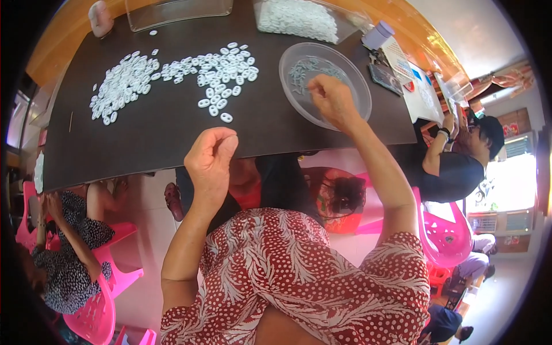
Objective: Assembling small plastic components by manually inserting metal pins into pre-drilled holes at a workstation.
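My left hand (211,161) is above the table's near edge, its fingers curled together in a pinch; what they hold, if anything, is hidden. My right hand (333,102) reaches over a round translucent tub (357,118), fingertips pinched together above the small grey-green slender pieces (300,75) in it. Whether a piece is between those fingertips is too small to see. Beyond my left hand, white oval pieces with two holes (221,72) lie scattered on the table, with one single oval (226,118) closest to the hand. A larger heap of white pieces (122,86) lies farther left.
The dark table (155,141) also bears a clear bin of white pieces (296,23), a clear box (178,17), a lidded purple container (378,35) and a phone (385,79). People sit at both sides, near pink chairs (445,236). A red bag (339,210) is beside my lap.
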Demonstrator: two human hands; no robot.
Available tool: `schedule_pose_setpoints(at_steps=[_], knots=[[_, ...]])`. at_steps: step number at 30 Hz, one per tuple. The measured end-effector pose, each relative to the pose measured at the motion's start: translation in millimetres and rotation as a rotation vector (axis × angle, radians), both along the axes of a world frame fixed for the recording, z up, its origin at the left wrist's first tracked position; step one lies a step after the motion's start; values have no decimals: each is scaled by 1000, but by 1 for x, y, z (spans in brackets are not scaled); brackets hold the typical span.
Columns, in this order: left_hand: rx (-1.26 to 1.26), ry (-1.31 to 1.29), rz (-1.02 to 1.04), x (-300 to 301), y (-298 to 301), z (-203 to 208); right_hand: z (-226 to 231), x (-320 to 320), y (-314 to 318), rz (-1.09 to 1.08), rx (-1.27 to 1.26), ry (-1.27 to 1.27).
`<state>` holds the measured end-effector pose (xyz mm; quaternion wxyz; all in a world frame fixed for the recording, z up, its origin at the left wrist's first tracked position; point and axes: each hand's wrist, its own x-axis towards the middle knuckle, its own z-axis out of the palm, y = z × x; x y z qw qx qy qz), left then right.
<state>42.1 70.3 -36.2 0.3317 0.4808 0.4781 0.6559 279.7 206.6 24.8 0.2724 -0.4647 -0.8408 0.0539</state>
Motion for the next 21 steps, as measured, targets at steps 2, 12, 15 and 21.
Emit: schedule_pose_setpoints(at_steps=[2,12,15,21], knots=[[-74,-187,-74,0,0,1,3,-7,-3,146,109,66],[-121,-608,-191,-4,-6,15,9,-95,-74,387,-401,473],[-121,-614,-182,-7,-10,15,5,-101,-79,353,-503,487],[-114,-621,-200,-8,-13,11,-2,-108,-84,348,-558,562]])
